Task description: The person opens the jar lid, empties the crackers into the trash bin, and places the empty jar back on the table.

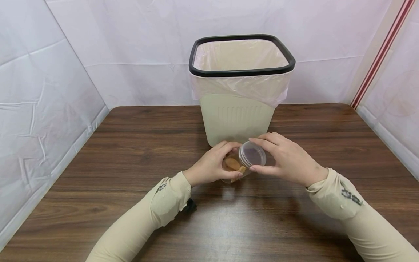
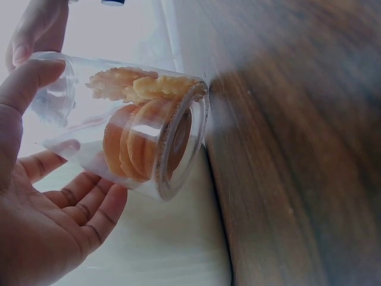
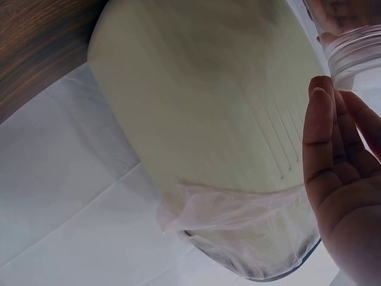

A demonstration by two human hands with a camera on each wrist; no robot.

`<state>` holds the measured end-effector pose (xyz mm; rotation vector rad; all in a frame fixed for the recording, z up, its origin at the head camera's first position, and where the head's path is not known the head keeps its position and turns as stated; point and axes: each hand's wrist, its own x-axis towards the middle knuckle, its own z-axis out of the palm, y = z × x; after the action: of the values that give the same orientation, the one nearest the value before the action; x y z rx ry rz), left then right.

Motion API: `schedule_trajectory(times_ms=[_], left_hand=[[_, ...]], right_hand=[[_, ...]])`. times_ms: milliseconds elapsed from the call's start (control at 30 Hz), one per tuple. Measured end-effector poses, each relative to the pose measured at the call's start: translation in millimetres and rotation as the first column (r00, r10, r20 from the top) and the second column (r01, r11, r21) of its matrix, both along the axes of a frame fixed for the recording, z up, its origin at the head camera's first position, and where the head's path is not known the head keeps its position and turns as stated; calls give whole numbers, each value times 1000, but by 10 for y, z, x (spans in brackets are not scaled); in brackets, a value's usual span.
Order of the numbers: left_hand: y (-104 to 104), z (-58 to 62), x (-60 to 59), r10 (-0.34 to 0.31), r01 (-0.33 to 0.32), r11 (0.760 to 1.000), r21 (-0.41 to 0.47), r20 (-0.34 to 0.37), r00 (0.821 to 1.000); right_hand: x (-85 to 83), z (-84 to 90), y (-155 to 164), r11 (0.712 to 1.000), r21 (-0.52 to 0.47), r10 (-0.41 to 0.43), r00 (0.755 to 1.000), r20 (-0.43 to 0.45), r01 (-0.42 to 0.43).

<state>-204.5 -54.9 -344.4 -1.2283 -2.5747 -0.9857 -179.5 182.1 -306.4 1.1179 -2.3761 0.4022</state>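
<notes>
A clear plastic jar (image 2: 164,186) leans a little, its base at the wooden table. My left hand (image 1: 214,163) grips its side, thumb and fingers on opposite sides. Inside, several round orange-brown biscuits (image 2: 143,143) are stacked near the base, beside knobbly golden snack pieces (image 2: 158,88). At the jar's mouth, my right hand (image 1: 283,156) pinches a clear round lid (image 1: 252,154) between thumb and fingers. In the right wrist view, the ridged clear rim (image 3: 357,50) shows right at my right fingertips. The left hand covers part of the jar in the head view.
Just behind the hands, a cream waste bin (image 1: 237,116) with a black rim (image 1: 242,73) and a pale pink liner (image 1: 242,85) stands on the brown wooden table (image 1: 147,142). White sheeting (image 1: 131,47) surrounds the table at the back and sides. A small black object (image 1: 190,205) shows beside the left sleeve.
</notes>
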Motion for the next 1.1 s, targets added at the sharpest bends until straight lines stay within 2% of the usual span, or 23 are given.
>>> schedule_trajectory(times_ms=[700,1100], left_hand=[[-6,14,6,-6,6,1000,-2,4,1000],[-12,10,9,-13,13,1000,3,-5,1000]], right_hand=[[-10,23,42,999,7,38,999,27,-39],[-21,23,48,997,14,73,997,15,-73]])
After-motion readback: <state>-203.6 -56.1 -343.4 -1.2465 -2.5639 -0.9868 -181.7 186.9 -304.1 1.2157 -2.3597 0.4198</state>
